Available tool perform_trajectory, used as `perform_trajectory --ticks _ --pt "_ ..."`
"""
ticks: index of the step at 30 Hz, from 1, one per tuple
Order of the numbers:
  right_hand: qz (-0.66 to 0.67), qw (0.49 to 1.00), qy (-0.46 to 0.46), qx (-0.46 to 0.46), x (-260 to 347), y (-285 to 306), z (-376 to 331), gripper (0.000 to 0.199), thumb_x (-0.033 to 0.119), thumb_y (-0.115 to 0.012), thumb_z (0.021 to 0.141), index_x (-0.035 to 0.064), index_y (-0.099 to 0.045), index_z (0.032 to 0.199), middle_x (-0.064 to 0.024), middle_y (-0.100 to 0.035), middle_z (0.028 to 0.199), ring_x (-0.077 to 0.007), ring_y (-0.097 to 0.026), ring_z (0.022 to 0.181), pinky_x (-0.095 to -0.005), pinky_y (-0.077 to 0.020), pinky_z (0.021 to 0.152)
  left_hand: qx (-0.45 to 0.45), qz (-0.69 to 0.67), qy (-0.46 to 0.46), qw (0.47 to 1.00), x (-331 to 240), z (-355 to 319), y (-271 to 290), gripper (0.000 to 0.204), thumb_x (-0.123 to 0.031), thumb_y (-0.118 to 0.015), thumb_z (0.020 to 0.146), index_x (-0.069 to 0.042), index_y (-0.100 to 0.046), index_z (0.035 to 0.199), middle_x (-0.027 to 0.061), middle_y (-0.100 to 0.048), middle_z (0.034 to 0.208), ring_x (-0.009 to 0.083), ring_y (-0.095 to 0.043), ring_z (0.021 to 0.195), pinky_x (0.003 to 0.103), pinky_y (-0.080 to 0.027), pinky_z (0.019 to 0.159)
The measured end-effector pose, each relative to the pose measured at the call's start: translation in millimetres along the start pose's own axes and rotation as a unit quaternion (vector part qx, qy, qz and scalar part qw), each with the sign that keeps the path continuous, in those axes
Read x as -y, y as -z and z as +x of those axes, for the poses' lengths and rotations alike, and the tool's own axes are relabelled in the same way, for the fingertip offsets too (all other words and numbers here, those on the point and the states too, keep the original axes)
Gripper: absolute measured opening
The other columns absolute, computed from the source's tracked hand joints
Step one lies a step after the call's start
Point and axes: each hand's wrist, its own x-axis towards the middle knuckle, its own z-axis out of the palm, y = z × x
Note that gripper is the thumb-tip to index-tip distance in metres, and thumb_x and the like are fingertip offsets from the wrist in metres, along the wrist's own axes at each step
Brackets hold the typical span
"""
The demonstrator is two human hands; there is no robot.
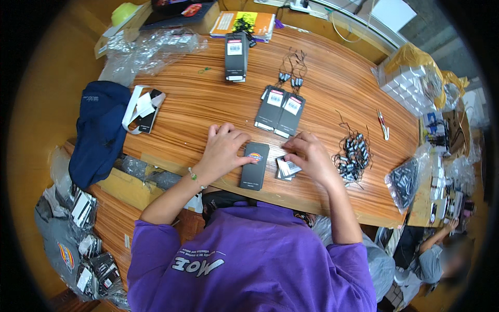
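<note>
My left hand (224, 148) rests flat on the wooden table (332, 83), its fingertips touching the left edge of a dark grey card tag (255, 165) that lies in front of me. My right hand (306, 154) hovers over a small stack of folded grey cards (286, 168) beside that tag, fingers curled on its top; whether it grips a card is unclear. To the right of that hand lies a pile of black strings with small clips (353, 153).
Two grey tags with white labels (280, 110) lie further out, and a stack of tags (236, 56) stands behind. Small snips (383, 125), a navy cap (97, 132), plastic bags (150, 49) and white boxes (408, 86) surround the work spot. Another person (434, 257) sits at lower right.
</note>
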Motion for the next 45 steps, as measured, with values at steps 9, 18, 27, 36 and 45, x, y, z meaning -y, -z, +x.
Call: perform_trajectory --ticks 9,18,27,36,45 --pt "0.032 0.992 -0.096 -0.072 -8 -22 -18 0.023 0.017 -0.07 0.071 0.0038 -0.066 0.089 -0.0105 -0.056 0.082 -0.0251 -0.054 0.079 -0.0342 -0.0434 0.07 -0.038 -0.001 -0.018 0.999 6 3 1 0.038 -0.032 -0.074 0.064 -0.006 -0.059 0.088 0.0017 -0.057 0.089 0.0196 -0.047 0.087 0.034 -0.034 0.079" --pt "0.474 0.859 -0.167 -0.099 5 -19 -27 0.009 0.004 -0.064 0.079 -0.0013 -0.065 0.085 -0.0039 -0.064 0.076 -0.0059 -0.054 0.062 -0.0213 -0.0442 0.059 -0.036 -0.605 0.223 0.764 -14 -10 -2 0.028 0.005 -0.064 0.076 0.001 -0.053 0.101 0.0076 -0.063 0.088 0.0116 -0.061 0.082 0.021 -0.049 0.071" --pt "0.179 0.953 -0.042 -0.239 34 -34 -17 0.027 0.012 -0.07 0.073 0.0002 -0.058 0.093 -0.0076 -0.056 0.063 -0.0153 -0.053 0.056 -0.0287 -0.0446 0.055 -0.117 -0.613 0.214 0.752 -62 -2 -19 0.027 0.006 -0.061 0.079 0.003 -0.054 0.105 0.0112 -0.064 0.089 0.0115 -0.061 0.083 0.02 -0.048 0.072" --pt "-0.12 0.876 -0.265 -0.385 -154 80 -50 0.008 0.01 -0.061 0.077 0.0021 -0.062 0.079 -0.0115 -0.06 0.07 -0.0245 -0.057 0.063 -0.034 -0.0447 0.059 -0.138 -0.616 0.192 0.751 -51 -3 -26 0.021 0.003 -0.058 0.083 0.001 -0.052 0.103 0.0079 -0.064 0.086 0.0091 -0.059 0.082 0.019 -0.045 0.073" --pt "0.013 0.908 -0.295 -0.297 -171 75 -46 0.013 0.01 -0.069 0.072 0.0007 -0.06 0.075 -0.0048 -0.056 0.061 -0.0131 -0.051 0.057 -0.0269 -0.0404 0.055 -0.107 -0.627 0.183 0.749 -53 0 -27 0.021 0.004 -0.057 0.083 0.001 -0.051 0.103 0.0053 -0.062 0.087 0.0073 -0.058 0.081 0.018 -0.044 0.071"
